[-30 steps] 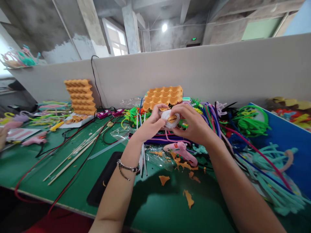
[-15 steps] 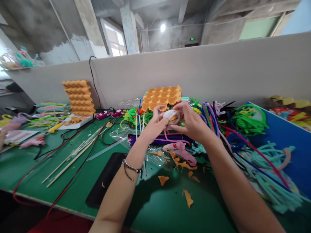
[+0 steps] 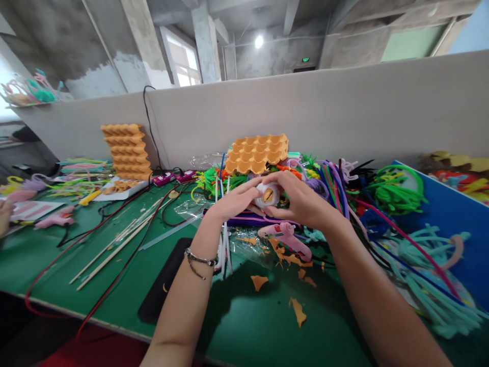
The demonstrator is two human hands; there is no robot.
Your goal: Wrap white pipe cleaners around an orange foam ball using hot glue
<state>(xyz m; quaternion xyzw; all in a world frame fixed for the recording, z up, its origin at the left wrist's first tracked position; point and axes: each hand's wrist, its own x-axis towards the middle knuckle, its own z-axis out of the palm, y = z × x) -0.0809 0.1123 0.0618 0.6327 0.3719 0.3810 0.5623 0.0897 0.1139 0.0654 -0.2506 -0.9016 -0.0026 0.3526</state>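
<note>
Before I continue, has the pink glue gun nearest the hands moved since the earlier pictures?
No: the pink glue gun keeps its place relative to the triangular orange scrap.

I'm seeing a ball showing white around an orange middle with a dark slit. The desk is gleaming deep green. An egg tray is glowing orange, scraps are matching it, a glue gun is looking pink, a board is standing out blue, and a paper is wearing pink stripes on white.
</note>
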